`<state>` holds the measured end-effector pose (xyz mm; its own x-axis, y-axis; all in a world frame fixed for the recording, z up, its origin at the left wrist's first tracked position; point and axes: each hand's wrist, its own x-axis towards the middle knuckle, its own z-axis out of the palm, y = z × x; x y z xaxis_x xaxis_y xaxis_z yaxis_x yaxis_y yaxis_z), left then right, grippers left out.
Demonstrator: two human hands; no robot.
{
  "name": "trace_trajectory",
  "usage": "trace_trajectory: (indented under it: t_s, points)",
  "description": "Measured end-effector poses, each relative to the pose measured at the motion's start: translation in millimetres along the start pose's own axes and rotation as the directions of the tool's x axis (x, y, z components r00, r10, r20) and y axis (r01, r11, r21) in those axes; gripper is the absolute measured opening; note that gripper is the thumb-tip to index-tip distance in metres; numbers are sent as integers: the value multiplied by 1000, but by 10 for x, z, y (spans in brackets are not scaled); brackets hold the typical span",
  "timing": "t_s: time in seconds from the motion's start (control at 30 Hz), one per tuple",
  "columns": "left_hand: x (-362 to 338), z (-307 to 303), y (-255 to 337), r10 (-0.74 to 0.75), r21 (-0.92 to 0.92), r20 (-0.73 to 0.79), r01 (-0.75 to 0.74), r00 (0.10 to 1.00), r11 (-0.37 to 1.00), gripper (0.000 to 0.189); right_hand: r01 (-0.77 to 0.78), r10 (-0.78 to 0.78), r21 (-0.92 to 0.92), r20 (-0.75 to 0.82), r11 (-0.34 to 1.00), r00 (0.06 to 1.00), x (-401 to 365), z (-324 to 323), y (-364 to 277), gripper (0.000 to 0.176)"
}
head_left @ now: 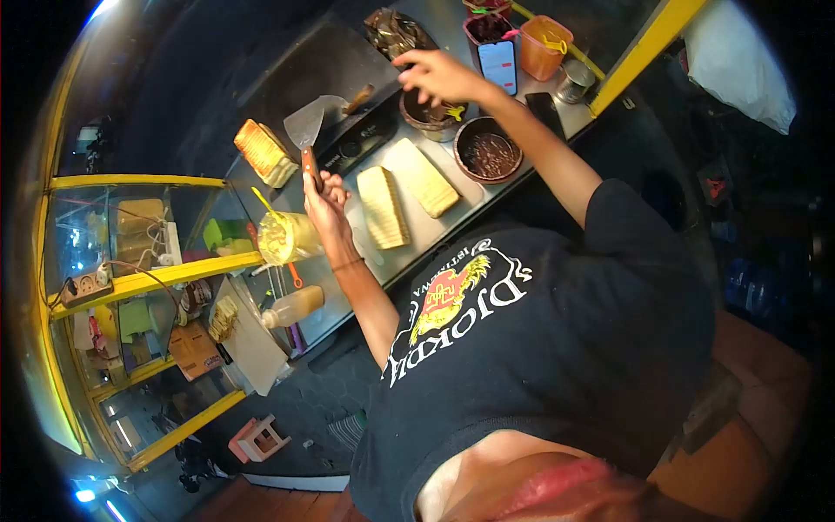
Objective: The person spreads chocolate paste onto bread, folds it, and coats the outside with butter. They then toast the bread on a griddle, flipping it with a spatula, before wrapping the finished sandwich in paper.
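Observation:
My left hand [325,202] is wrapped round the wooden handle of a wide metal scraper [304,126], whose blade points away from me over the griddle edge. My right hand [435,76] is raised above a brown bowl [432,117] of dark filling, fingers apart, nothing seen in it. A second bowl [489,150] of dark filling sits nearer me. Two pale bread stacks [382,207] [422,177] lie on the metal counter between my hands. A toasted bread block [264,153] stands left of the scraper. Beside my left wrist is a tub of yellow spread [287,237].
Dark griddle [304,65] at the back, with a dark plastic bag [396,33] beside it. A lit phone [497,67] leans by an orange container [545,48] and a metal can [574,82]. Left are a yellow-framed glass case [148,181] and a bottle [296,306].

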<state>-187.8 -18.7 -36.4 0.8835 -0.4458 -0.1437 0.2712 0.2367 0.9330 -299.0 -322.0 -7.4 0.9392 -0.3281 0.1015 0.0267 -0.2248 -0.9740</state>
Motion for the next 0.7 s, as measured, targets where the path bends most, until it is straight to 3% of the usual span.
trace_trajectory:
  t_s: [0.03, 0.07, 0.1, 0.13, 0.17, 0.2, 0.27, 0.3, 0.4, 0.43, 0.5, 0.57, 0.63, 0.7]
  points:
    - [52, 42, -106, -40, -29, -14, 39, 999, 999, 39, -27, 31, 85, -46, 996, 998, -143, -248, 135, 33]
    - [85, 77, -192, -52, 71, -77, 58, 996, 996, 39, 28, -13, 110, -131, 994, 991, -312, -481, 326, 26]
    - [144, 54, -291, -85, -39, -39, 84, 996, 996, 39, 23, -39, -62, -281, 998, 959, -364, -730, 895, 21]
    - [239, -17, -407, -103, -178, 45, 110, 994, 978, 41, -109, -9, -287, -379, 952, 925, -614, -903, 980, 20]
    - [276, -77, -493, -113, -307, 130, 148, 985, 940, 43, -286, 128, -439, -354, 852, 926, -757, -1079, 1122, 20]
    - [225, -75, -518, -120, -302, 113, 149, 986, 942, 43, -432, 268, -575, -350, 695, 898, -884, -1191, 1290, 21]
    - [136, 2, -530, -141, -478, 183, 214, 973, 852, 44, -358, 220, -625, -290, 694, 931, -1003, -1272, 1805, 21]
    - [30, 45, -541, -154, -472, 169, 217, 973, 855, 44, -286, 170, -668, -235, 686, 957, -1077, -1245, 1985, 21]
    - [-321, 346, -685, -140, -294, -16, 129, 990, 947, 44, -378, 230, -603, -311, 702, 922, -1083, -1054, 1904, 20]
    - [-407, 485, -751, -217, -215, -47, 203, 975, 955, 46, -401, 204, -612, -367, 682, 908, -1038, -1059, 1916, 19]
    - [-646, 816, -812, -239, 224, 47, 223, 970, 949, 43, -392, 183, -622, -374, 678, 909, -993, -1083, 1945, 18]
    - [-733, 1102, -914, -222, 421, 76, 170, 972, 891, 39, -406, 246, -570, -339, 715, 908, -963, -1120, 2017, 18]
    - [-783, 1288, -1051, -163, 428, 80, 114, 983, 897, 37, -402, 219, -602, -356, 690, 909, -944, -1193, 2132, 21]
    - [-769, 1368, -1097, -131, 621, 78, 54, 988, 782, 41, -258, 118, -447, -317, 857, 941, -953, -1394, 2171, 18]
